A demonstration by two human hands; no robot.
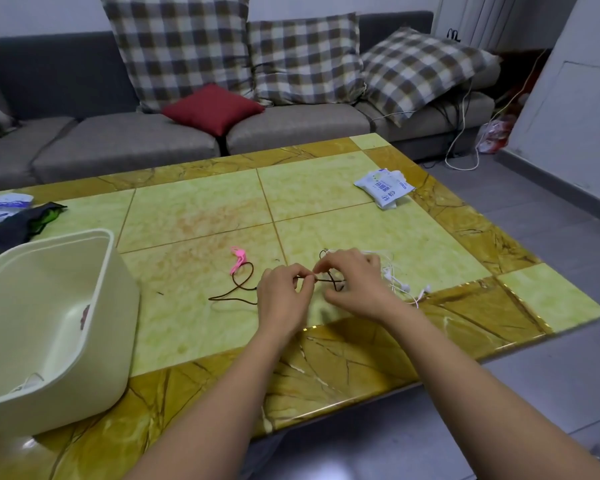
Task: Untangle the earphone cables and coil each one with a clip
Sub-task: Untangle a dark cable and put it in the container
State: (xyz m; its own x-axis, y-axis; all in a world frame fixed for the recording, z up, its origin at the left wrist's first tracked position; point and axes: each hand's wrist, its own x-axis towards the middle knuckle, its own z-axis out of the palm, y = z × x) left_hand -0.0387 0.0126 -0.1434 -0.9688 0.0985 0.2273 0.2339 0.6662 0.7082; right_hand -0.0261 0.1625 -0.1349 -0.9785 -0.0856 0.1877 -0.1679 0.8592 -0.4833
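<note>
Head view only. Pinches the dark cable (238, 289) with the left hand (284, 292), thumb and forefinger closed on it just above the table (194, 209). Grips the same cable with the right hand (355, 282), fingers curled over a crossing loop; hides the exact grip there. Leaves the cable's loose end trailing left, looped right beside the pink clip (238, 259). Leaves the white earphones (400, 284) bunched just right of the right hand, near the table's front edge; cannot tell whether hooked into the dark cable. Probably mid-untangle, no coiling or clipping yet.

Risks:
- pulling both hands apart likely tightens the crossing into a knot
- dragging any shared tangle may sweep the white earphones off the edge
- tugging the tail may flick the clip away

Better to feed slack through the loop.
</note>
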